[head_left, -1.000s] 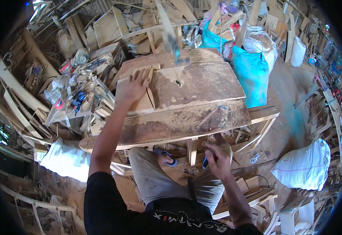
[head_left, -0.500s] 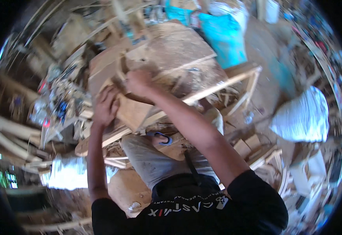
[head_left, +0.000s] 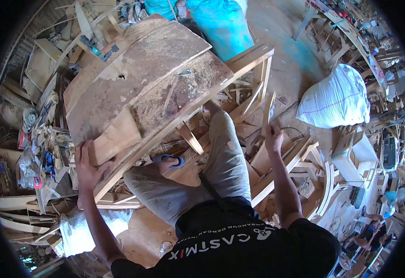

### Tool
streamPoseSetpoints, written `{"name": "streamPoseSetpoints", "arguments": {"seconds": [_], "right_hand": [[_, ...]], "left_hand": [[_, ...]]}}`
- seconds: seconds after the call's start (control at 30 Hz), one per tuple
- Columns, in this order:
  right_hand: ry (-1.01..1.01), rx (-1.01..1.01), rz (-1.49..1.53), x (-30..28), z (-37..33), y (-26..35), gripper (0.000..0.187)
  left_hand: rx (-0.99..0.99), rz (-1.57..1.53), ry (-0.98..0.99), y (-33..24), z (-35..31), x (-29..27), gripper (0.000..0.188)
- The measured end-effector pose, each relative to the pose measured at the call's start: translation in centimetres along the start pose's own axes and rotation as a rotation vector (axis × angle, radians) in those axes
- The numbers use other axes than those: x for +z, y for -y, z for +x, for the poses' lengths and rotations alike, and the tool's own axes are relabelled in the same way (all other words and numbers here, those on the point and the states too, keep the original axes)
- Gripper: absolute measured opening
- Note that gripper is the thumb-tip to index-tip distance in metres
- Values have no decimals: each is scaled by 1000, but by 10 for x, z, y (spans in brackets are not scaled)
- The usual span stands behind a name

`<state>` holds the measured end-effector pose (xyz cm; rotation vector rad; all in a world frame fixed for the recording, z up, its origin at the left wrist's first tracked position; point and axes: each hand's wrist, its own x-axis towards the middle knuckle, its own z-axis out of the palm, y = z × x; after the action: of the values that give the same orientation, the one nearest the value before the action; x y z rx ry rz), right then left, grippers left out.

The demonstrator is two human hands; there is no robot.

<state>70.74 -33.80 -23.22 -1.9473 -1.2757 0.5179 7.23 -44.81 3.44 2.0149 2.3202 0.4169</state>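
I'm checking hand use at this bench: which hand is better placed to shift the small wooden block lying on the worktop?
Left, most likely. The left hand already rests against the wooden block at the worktop edge. The right hand is off to the side, at a thin wooden slat, apart from the bench.

The workbench top (head_left: 133, 78) is raw wood, matt, dusty and stained, with rough worn boards. The wooden block (head_left: 114, 139) under the left hand (head_left: 89, 169) looks paler, sanded smoother. The slats (head_left: 267, 106) near the right hand (head_left: 273, 138) are bare unfinished timber. A white sack (head_left: 334, 99) is woven plastic; a turquoise bag (head_left: 225, 25) is slightly glossy.
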Motion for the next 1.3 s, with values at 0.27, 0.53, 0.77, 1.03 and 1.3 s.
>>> {"name": "streamPoseSetpoints", "arguments": {"seconds": [0.27, 0.53, 0.77, 1.03, 1.3], "right_hand": [[240, 242, 360, 141, 132, -73, 52], [1, -776, 232, 57, -37, 194, 25], [540, -1267, 126, 44, -125, 328, 88], [652, -1318, -276, 57, -101, 368, 120], [763, -1148, -332, 63, -89, 393, 131]], "left_hand": [[-19, 313, -258, -70, 5, 44, 97], [-255, 156, -253, -141, -2, 57, 89], [-24, -207, -178, -143, 55, 69, 51], [-250, -359, -532, -28, 206, 102, 48], [-317, -171, -444, -45, 253, 122, 62]]}}
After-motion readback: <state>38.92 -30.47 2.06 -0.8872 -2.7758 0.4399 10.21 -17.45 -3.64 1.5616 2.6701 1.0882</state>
